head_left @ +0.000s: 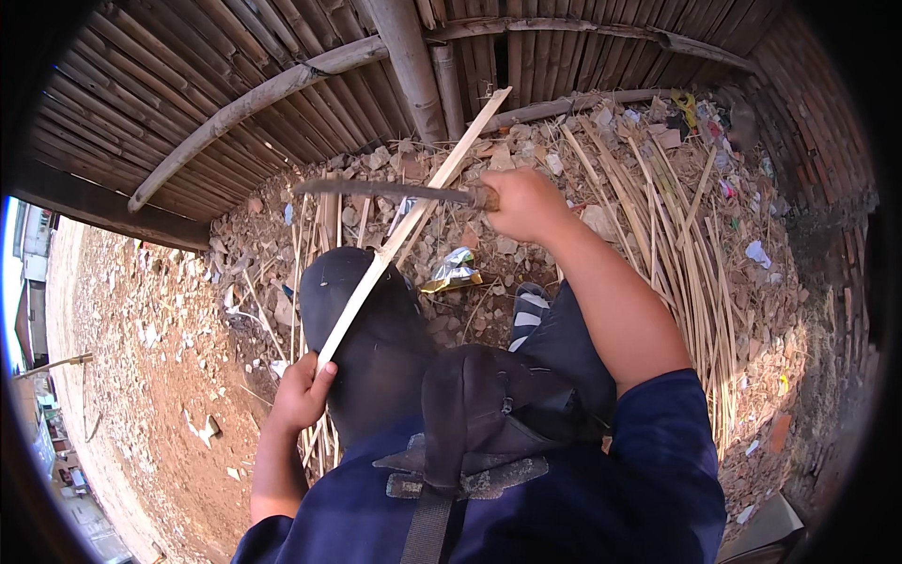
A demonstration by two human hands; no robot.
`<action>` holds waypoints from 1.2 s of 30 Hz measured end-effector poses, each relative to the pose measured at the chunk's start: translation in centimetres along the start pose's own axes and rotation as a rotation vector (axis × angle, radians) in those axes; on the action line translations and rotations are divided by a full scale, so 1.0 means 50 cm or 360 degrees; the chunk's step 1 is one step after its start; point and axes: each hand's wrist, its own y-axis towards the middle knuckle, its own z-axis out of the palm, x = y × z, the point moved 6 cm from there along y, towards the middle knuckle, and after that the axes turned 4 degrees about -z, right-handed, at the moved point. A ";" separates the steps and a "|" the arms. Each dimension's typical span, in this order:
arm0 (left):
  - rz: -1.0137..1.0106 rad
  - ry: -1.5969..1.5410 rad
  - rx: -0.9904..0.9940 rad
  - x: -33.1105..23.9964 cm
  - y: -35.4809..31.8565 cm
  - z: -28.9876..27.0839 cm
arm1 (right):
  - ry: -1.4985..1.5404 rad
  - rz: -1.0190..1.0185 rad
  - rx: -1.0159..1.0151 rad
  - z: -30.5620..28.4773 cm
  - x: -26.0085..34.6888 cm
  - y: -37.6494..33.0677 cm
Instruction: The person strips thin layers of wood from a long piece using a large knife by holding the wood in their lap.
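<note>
My left hand (303, 393) is closed round the lower end of a long pale bamboo strip (413, 218), which slants up and away to the right across my left knee. In my right hand (526, 205) is the wooden handle of a machete (385, 191). Its dark, worn blade points left and crosses the strip about midway along. A small notch or raised sliver shows on the strip just above my knee. Whether the blade touches the strip, I cannot tell.
Many split bamboo strips (691, 273) lie on the rubble to the right. A crumpled foil wrapper (453, 271) is between my feet. Ahead stands a bamboo-slat wall (225, 85) with a thick post (409, 66); a brick wall (827, 122) runs along the right.
</note>
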 end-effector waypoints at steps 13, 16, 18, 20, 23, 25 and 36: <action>0.0010 0.0213 -0.0113 -0.021 -0.015 -0.003 | -0.0114 -0.0080 0.0067 0.004 0.020 -0.014; -0.0067 0.0125 -0.0067 -0.016 -0.005 -0.005 | 0.0143 0.0083 -0.0006 0.000 -0.058 0.020; -0.0081 0.0184 -0.0079 -0.026 -0.013 -0.011 | 0.0377 0.0377 -0.0235 -0.017 -0.112 0.029; -0.0065 0.0314 -0.0126 -0.043 -0.017 -0.016 | 0.0164 0.0284 -0.0235 -0.009 -0.098 0.026; -0.0067 0.0322 -0.0127 -0.033 -0.019 -0.015 | -0.0133 0.0070 0.0179 0.018 0.027 -0.001; -0.0059 0.0291 -0.0096 -0.032 -0.015 -0.009 | -0.0074 0.0024 0.0115 0.012 0.025 -0.011; 0.0066 0.0267 -0.0257 -0.034 -0.016 0.000 | -0.0001 0.0016 0.0023 0.010 0.050 -0.014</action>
